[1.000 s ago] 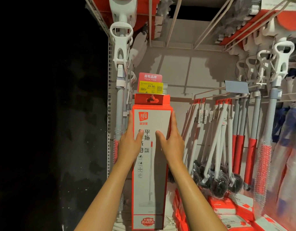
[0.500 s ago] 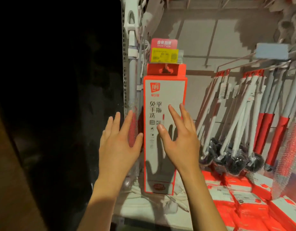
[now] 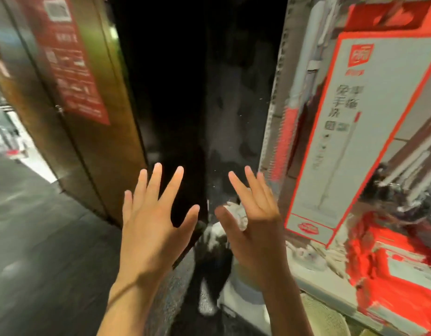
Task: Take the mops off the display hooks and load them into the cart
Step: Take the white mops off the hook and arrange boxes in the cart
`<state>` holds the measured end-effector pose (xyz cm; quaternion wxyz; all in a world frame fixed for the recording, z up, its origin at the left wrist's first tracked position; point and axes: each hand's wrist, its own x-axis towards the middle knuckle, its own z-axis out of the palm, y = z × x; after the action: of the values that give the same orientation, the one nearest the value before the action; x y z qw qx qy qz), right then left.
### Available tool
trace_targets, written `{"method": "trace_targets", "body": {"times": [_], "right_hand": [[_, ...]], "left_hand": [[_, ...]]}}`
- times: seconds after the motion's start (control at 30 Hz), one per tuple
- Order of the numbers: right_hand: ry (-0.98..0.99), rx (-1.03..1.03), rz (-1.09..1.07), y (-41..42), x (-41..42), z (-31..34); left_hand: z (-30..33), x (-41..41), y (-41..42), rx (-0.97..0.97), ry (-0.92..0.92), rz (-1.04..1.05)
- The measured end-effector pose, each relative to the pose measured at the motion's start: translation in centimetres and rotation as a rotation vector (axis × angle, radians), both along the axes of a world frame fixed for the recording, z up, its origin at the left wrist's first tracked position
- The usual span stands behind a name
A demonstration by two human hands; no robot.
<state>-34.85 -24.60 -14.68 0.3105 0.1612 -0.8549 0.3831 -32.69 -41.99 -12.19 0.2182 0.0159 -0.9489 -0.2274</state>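
Both hands are raised in front of the camera, backs toward it, fingers pointing up and away. The left hand (image 3: pixel 156 221) has its fingers straight and fanned wide, thumb angled out to the right; it holds nothing and touches nothing, with a dark gap behind it. The right hand (image 3: pixel 253 219) is also spread, its fingers straight and leaning slightly left, thumb stretched toward the left hand's thumb; it too is empty. The two thumbs are near each other but apart. Both forearms rise from the bottom edge, bare, roughly parallel.

The mop box (image 3: pixel 355 141), tall, white with red edging and a red top, hangs at the right of the view, tilted in the picture, well clear of the right hand. Just left of it a white mop pole (image 3: pixel 304 76) with a red section stands against the shelf upright (image 3: pixel 272 112). Red packs (image 3: pixel 398 263) lie stacked on the shelf below the box; much of this side is blurred.

At the left stands a brown panel (image 3: pixel 93 151) bearing a red sign (image 3: pixel 71 69), with grey floor (image 3: pixel 40 251) beside it.
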Motion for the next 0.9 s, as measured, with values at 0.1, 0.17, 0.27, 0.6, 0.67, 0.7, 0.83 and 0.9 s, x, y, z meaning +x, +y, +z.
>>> {"method": "trace_targets", "body": {"times": [0.1, 0.17, 0.27, 0.6, 0.67, 0.7, 0.83, 0.9], "right_hand": [[0.001, 0.040, 0.082, -3.8, 0.4, -0.2], [0.012, 0.073, 0.137, -6.9, 0.5, -0.2], [0.005, 0.105, 0.239, -12.3, 1.2, -0.5], [-0.181, 0.124, 0.672, -34.2, 8.1, -1.2], [-0.234, 0.148, 0.769, -38.5, 10.1, -1.6], [-0.254, 0.160, 0.813, -40.7, 11.2, -1.8], [-0.307, 0.149, 0.927, -47.5, 14.8, -3.1], [-0.339, 0.148, 0.983, -50.4, 16.3, -3.7]], "left_hand": [[0.0, 1.8, -4.0, 0.009, -0.017, 0.066], [-0.2, 3.2, -7.0, 0.018, -0.018, 0.136], [-0.7, 5.8, -11.9, 0.025, -0.018, 0.241], [-3.3, 18.9, -30.1, 0.040, -0.044, 0.628], [-3.9, 21.8, -33.3, 0.048, -0.051, 0.712], [-4.4, 23.3, -34.9, 0.049, -0.062, 0.753], [-5.9, 28.0, -39.6, 0.051, -0.101, 0.871], [-6.6, 30.1, -41.6, 0.079, -0.121, 0.920]]}}
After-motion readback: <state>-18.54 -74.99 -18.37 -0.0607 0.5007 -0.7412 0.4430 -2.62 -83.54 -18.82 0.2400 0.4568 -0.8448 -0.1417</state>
